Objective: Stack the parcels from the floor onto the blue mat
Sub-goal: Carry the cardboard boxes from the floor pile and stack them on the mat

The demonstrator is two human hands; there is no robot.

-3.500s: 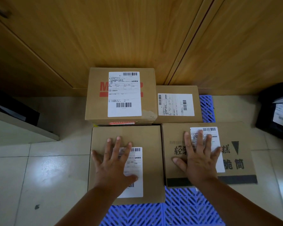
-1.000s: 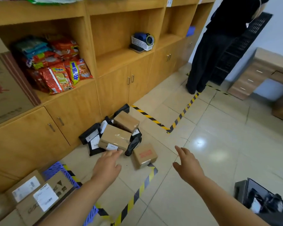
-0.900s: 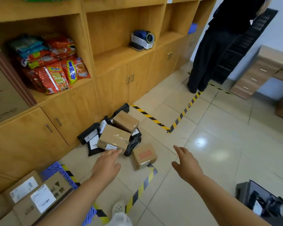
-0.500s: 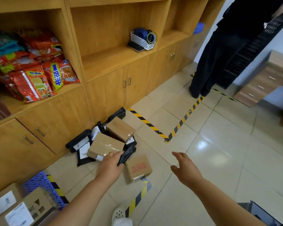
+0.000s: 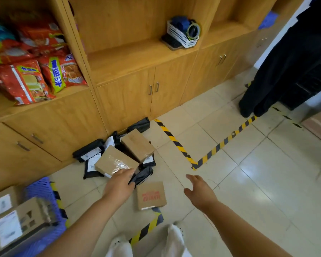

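left hand [image 5: 119, 186] reaching the taped box [image 5: 116, 162], fingers loose, no grip yet. right hand [image 5: 200, 191] free, spread. take it w/ both hands by opposite edges; tape's prob slick.

Red and green snack bags [image 5: 32, 71] are lying piled in the left wooden shelf bay; a white plastic basket [image 5: 182, 35] is sitting in the middle bay; yellow-and-black striped floor tape [image 5: 176, 143] is crossing pale tiles; a person in dark trousers [image 5: 278, 71] is standing at right.

Tiled floor [image 5: 267, 182]: a pile of parcels [image 5: 119, 156] against the cabinet base, one printed carton [image 5: 151, 195] beside it, hazard tape [image 5: 176, 143], blue mat [image 5: 43, 188] bearing boxes [image 5: 13, 223].
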